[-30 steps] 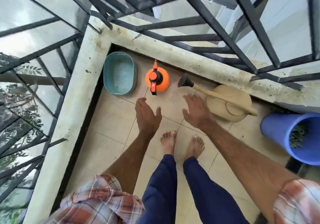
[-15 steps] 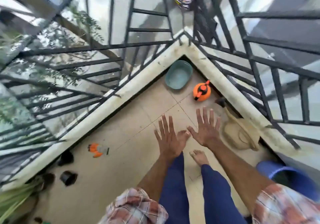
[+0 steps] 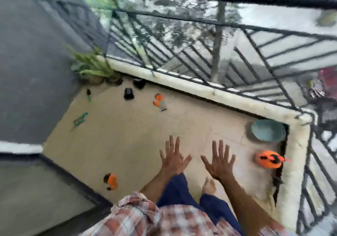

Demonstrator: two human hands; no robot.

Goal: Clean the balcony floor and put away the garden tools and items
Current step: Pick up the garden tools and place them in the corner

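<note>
Balcony floor [image 3: 127,141]: smooth beige tile with faint grout lines, fills the centre of the frame. Loose items on it: orange-and-grey piece [image 3: 160,102] upper centre near the ledge, second orange piece [image 3: 110,181] lower left, green hand tool [image 3: 80,120] at left, smaller dark tool [image 3: 88,95] above it. Heavy motion blur, can't ID them closer. Containers: teal oval basin [image 3: 268,130] in the right corner, only its own teal bottom showing. Round orange sprayer [image 3: 269,159] with black top sits just below it in frame, by the ledge. Black pot [image 3: 129,93] upper centre, contents can't tell. Potted plant [image 3: 91,68] upper left, long green leaves. Left hand [image 3: 173,160] and right hand [image 3: 218,162] lower centre, side by side, fingers straight and spread, grasping nothing. Rough white ledge [image 3: 200,91] and black metal railing [image 3: 182,57] run along the far edge.
</note>
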